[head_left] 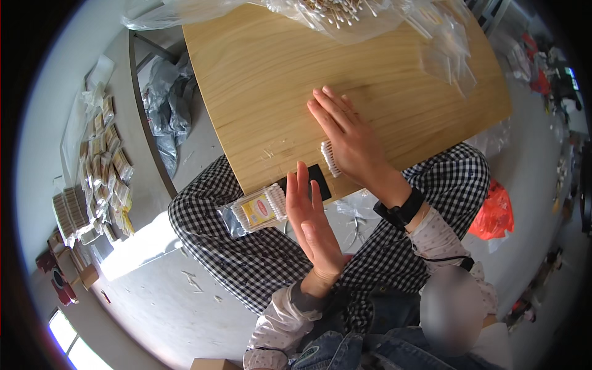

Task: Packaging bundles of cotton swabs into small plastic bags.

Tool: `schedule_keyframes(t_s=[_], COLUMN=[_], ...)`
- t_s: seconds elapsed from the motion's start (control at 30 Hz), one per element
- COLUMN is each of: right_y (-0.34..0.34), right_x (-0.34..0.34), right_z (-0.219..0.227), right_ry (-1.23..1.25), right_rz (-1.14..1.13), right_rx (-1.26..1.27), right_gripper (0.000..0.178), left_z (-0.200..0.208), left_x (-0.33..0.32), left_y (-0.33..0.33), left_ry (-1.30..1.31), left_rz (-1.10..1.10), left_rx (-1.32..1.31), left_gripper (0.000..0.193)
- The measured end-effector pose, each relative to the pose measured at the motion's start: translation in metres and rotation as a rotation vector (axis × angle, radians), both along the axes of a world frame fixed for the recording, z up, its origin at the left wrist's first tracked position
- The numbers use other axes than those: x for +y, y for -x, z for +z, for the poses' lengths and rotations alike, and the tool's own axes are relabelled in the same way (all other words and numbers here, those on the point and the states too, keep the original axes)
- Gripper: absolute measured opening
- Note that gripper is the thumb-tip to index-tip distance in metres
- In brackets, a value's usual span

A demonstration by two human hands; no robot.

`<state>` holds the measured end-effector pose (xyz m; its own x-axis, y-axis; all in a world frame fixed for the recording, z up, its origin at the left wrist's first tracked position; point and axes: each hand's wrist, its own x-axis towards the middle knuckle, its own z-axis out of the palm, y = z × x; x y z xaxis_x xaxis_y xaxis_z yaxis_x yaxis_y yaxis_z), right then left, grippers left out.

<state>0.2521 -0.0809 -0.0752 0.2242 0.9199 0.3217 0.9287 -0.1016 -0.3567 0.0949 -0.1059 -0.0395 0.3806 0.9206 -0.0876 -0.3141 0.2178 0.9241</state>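
Note:
My right hand is stretched out over the wooden table, fingers straight and close together. A row of white cotton swab tips shows along its left edge; the rest of those swabs is hidden by the hand. My left hand is raised at the table's near edge, fingers extended and thumb apart. Right beside its fingers is a clear pack of cotton swabs with a yellow label, its swab tips facing the hand. Whether the fingers touch the tips I cannot tell. A black flat piece lies between the hands.
A large clear bag of loose cotton swabs lies at the table's far edge. Clear plastic bags are at the far right. Many packed swabs are piled at left. A red plastic bag sits on the floor at right.

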Motion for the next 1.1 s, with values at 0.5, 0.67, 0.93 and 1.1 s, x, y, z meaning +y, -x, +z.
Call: schedule_keyframes(t_s=[0.5,0.67,0.93,1.1], right_y=[0.021,0.028,0.034,0.033], right_x=[-0.001,-0.002,-0.003,-0.001], right_z=[0.008,0.008,0.007,0.004], right_ry=[-0.002,-0.007,-0.008,-0.032], right_rz=[-0.117,-0.101,-0.116,-0.063], right_rx=[0.002,0.048,-0.079,-0.003], right_gripper=[0.056,0.054,0.052,0.052], left_z=[-0.012,-0.013,-0.013,-0.011], left_x=[0.036,0.034,0.034,0.036], left_y=[-0.025,-0.032,-0.03,-0.028], left_ry=[-0.036,-0.03,-0.002,-0.02], left_rz=[0.023,-0.024,-0.045,-0.039], left_rx=[-0.122,-0.152,-0.168,-0.165], left_gripper=[0.075,0.074,0.076,0.074])
